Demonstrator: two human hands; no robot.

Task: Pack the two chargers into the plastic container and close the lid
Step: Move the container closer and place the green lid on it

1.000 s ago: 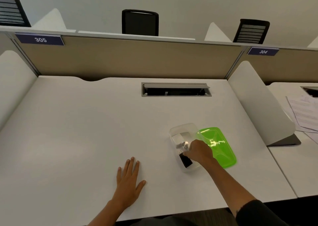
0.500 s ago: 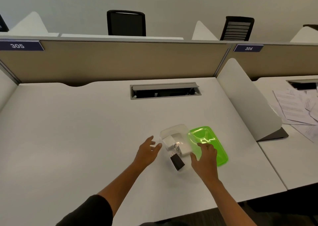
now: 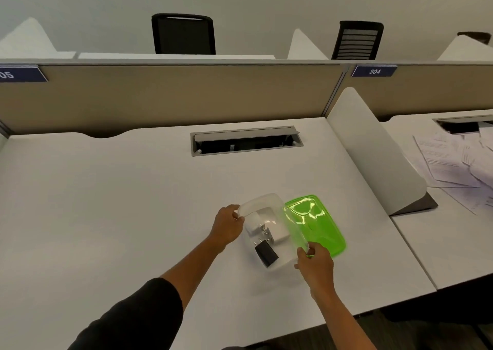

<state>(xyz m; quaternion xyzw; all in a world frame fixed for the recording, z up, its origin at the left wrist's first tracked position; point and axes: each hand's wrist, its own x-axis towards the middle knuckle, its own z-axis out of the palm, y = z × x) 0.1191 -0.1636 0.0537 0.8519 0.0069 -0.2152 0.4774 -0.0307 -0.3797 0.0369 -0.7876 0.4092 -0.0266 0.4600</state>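
Observation:
A clear plastic container [image 3: 262, 198] sits on the white desk with its top uncovered. Inside it lie a white charger [image 3: 278, 231] and, nearer to me, a black charger [image 3: 266, 254] with its prongs pointing away. The green lid [image 3: 318, 225] lies right beside the container, its left edge against the container's right wall. My left hand [image 3: 226, 229] grips the container's left rim. My right hand [image 3: 316, 267] pinches the lid's near-left corner, just where it meets the container's near-right corner.
A cable slot [image 3: 245, 141] is set into the desk behind the container. A white side divider [image 3: 373, 157] stands to the right, with loose papers [image 3: 453, 163] on the neighbouring desk beyond it. A beige partition [image 3: 170, 96] closes the back.
My left hand rose from the desk and took hold of the container's left rim. My right hand left the container's inside and closed on the lid's near corner.

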